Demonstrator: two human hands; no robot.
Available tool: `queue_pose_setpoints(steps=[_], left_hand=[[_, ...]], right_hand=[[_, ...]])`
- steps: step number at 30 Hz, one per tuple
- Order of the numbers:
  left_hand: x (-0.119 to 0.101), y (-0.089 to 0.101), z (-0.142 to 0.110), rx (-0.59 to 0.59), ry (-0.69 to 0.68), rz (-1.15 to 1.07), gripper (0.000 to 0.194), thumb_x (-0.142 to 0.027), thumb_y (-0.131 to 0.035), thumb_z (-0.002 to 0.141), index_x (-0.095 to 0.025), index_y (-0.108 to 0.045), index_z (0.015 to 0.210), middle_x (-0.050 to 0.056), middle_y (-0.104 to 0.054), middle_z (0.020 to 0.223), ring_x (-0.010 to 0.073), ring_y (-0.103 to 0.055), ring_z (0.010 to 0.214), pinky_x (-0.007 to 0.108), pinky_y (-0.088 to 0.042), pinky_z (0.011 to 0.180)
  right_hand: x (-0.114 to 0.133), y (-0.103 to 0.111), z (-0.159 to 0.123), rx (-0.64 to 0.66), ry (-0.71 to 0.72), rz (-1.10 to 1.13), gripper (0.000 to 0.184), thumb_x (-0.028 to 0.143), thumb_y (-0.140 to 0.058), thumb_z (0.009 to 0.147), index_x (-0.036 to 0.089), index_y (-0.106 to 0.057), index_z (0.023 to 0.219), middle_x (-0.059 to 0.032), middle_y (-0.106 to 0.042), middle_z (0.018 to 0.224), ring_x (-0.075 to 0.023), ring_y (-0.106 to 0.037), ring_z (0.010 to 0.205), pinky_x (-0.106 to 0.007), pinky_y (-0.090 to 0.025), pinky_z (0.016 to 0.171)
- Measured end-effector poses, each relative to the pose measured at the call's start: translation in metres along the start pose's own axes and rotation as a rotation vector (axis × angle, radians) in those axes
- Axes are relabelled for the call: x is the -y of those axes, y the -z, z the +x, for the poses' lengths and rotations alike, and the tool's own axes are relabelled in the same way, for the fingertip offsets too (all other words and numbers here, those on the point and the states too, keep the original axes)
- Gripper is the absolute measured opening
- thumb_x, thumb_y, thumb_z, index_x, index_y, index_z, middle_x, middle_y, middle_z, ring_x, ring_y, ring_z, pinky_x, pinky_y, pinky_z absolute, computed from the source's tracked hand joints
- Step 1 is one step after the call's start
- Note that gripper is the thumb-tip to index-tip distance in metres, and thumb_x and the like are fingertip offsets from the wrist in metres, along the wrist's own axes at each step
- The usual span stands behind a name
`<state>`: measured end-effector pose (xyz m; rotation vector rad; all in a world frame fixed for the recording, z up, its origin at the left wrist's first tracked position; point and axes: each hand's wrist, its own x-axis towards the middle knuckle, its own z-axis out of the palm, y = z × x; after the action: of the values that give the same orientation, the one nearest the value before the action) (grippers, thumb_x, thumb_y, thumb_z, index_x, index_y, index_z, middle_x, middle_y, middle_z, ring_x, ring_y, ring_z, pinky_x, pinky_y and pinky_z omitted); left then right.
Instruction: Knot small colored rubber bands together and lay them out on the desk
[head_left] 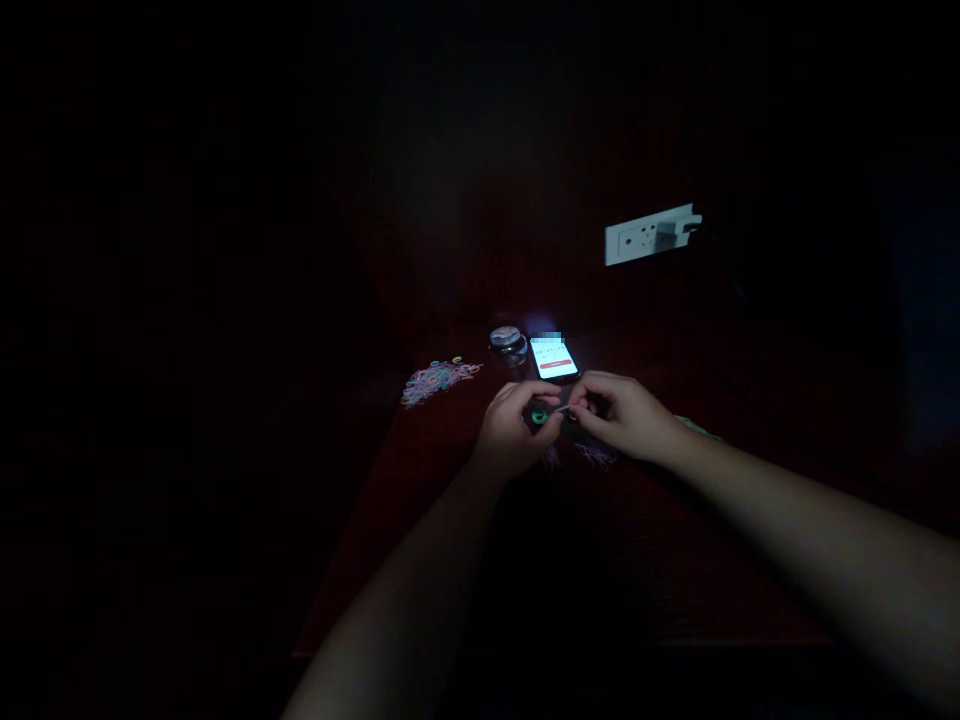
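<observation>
In the dim head view, my left hand (514, 428) and my right hand (622, 412) meet over the dark red table (405, 520). A thin pale rubber band (564, 408) spans the small gap between their fingertips. My right thumb and forefinger pinch one end of it; the other end reaches my curled left fingers, whose exact contact is hard to see. A green ring-shaped band (539, 416) shows between my left thumb and forefinger; whether it is held or lies behind them is unclear. Below the fingers lie small purple bands (596, 455).
A heap of coloured rubber bands (439, 382) lies at the table's left edge. Behind my hands stand a clear lidded jar (508, 347) and a lit phone (555, 358). A pale green item (696, 427) is partly behind my right forearm. A white socket panel (649, 236) is on the wall.
</observation>
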<state>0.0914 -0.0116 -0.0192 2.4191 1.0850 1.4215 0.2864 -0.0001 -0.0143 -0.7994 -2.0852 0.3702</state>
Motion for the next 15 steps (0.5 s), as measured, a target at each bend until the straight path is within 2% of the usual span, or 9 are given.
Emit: queue_pose_setpoints(steps=[3,10,15], left_hand=[[-0.0005,-0.0002,0.0001,0.024,0.022,0.001,0.026,-0.017,-0.069,0.077,-0.020,-0.064,0.102,0.003,-0.071,0.093,0.0181,-0.066,0.088,0.033,-0.053,0.081],[-0.0001,-0.0014,0.0007,-0.008,0.001,0.006,0.019,-0.017,-0.067,0.079,-0.020,-0.065,0.098,0.002,-0.072,0.086,0.0163,-0.066,0.082,0.031,-0.053,0.079],[0.0019,-0.0032,-0.0005,-0.014,0.021,-0.016,0.020,-0.019,-0.066,0.080,-0.020,-0.065,0.100,0.003,-0.072,0.088,0.0158,-0.066,0.083,0.030,-0.054,0.079]], right_hand=[[0.0011,0.0001,0.0005,0.000,-0.003,0.006,0.004,0.017,-0.059,0.079,0.019,-0.061,0.076,-0.0020,-0.059,0.073,-0.0144,-0.053,0.065,-0.028,-0.042,0.060],[0.0003,-0.0001,0.0004,0.009,-0.003,0.008,0.003,0.017,-0.059,0.078,0.019,-0.062,0.077,-0.0021,-0.059,0.073,-0.0147,-0.053,0.067,-0.028,-0.042,0.061],[-0.0019,-0.0008,-0.0015,0.004,0.001,0.027,0.007,0.019,-0.062,0.078,0.019,-0.063,0.086,-0.0020,-0.059,0.076,-0.0151,-0.054,0.069,-0.027,-0.043,0.062]])
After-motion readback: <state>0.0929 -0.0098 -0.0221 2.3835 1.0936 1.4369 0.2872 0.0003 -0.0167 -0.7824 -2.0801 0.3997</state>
